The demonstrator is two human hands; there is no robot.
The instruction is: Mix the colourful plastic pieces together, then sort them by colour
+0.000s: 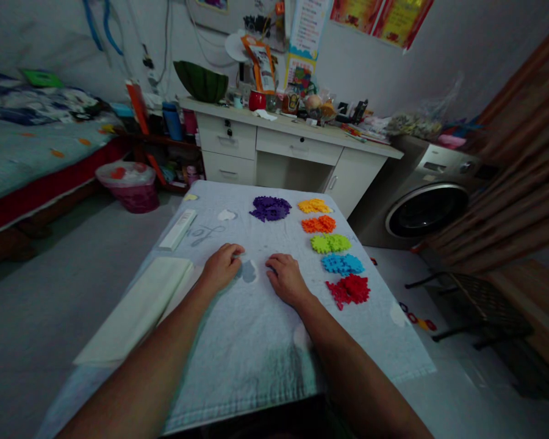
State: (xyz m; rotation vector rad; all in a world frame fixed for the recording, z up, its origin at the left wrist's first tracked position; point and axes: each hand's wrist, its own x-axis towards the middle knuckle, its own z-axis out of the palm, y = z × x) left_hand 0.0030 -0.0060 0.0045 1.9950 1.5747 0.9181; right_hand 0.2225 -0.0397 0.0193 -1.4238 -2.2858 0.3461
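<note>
Both hands rest on the cloth-covered table (238, 329), apart from each other, with nothing visible in them. My left hand (221, 265) lies palm down, fingers loosely bent and the thumb apart, near a grey printed patch. My right hand (287, 277) rests in a similar relaxed way, closest to the piles on the right. Those piles of small plastic pieces run in a column: yellow (314, 206), orange (319, 224), lime green (330, 244), blue (342, 264) and red (349, 290). A larger purple pile (271, 208) lies farther back, beyond the hands.
On the table's left side lie a long white box (178, 230) and a folded off-white sheet (137, 311). Behind stands a white desk (297, 146) crowded with items. A washing machine (425, 195) is at right, a pink bin (130, 189) and a bed (41, 146) at left.
</note>
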